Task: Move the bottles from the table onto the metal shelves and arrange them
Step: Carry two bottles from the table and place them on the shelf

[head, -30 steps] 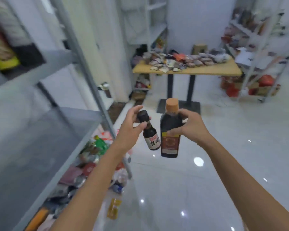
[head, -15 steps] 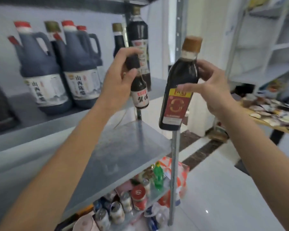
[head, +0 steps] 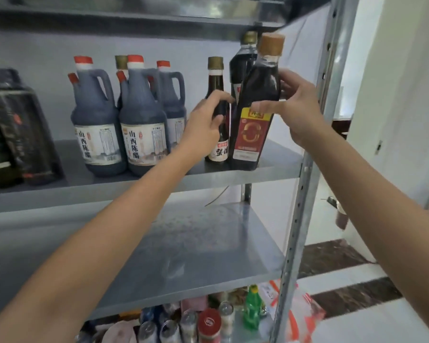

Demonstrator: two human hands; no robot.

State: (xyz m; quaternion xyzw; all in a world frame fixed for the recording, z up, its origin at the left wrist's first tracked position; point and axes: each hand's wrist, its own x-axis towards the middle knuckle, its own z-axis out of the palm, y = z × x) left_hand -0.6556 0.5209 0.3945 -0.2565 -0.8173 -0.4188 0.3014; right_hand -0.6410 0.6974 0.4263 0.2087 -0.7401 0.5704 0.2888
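seating bases flat matters: left hand (head: 203,125) grips the small bottle (head: 219,151), right hand (head: 301,115) the tall bottle (head: 256,92), at the shelf (head: 280,167) edge.

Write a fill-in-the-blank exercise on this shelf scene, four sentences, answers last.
The right hand grips the tall dark bottle with the brown cap; its label is mostly ____.
The left hand holds the small dark bottle; its label is ____.
The handled dark plastic jugs on the grey metal shelf have ____ caps.
The small plastic bottle among the cans below is ____.
Missing words: red, white, red, green.
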